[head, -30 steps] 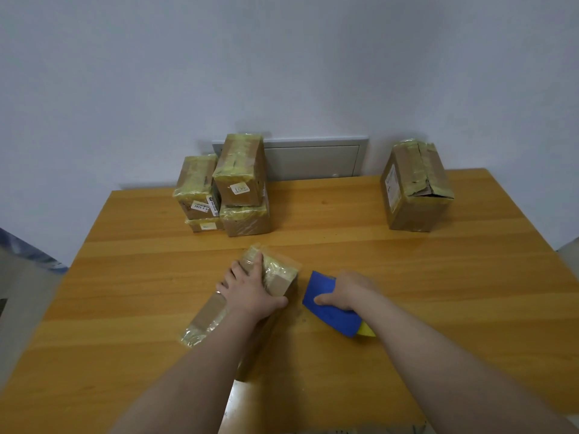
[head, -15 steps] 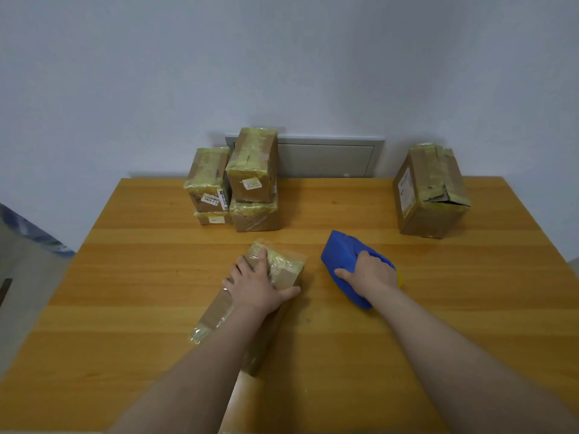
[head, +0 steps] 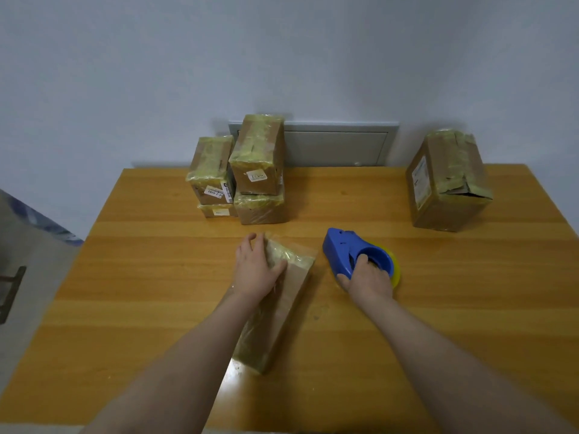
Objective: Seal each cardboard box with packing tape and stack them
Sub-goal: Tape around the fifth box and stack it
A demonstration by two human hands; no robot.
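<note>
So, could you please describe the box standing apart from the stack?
Start at the wooden table and go to its far right corner. The lone box stands there, larger than the stacked boxes, with a torn flap on top.

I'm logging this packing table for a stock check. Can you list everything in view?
long box: 1, brown with yellowish tape, centre foreground
stacked boxes: 4, brown, taped, back left
large box: 1, brown, taped, back right, alone
tape dispenser: 1, blue with yellow roll, right of the long box
table: 1, orange-brown wood, under all of these
wall panel: 1, grey, behind the table
left hand: 1, rests on the long box
right hand: 1, grips the tape dispenser
</note>
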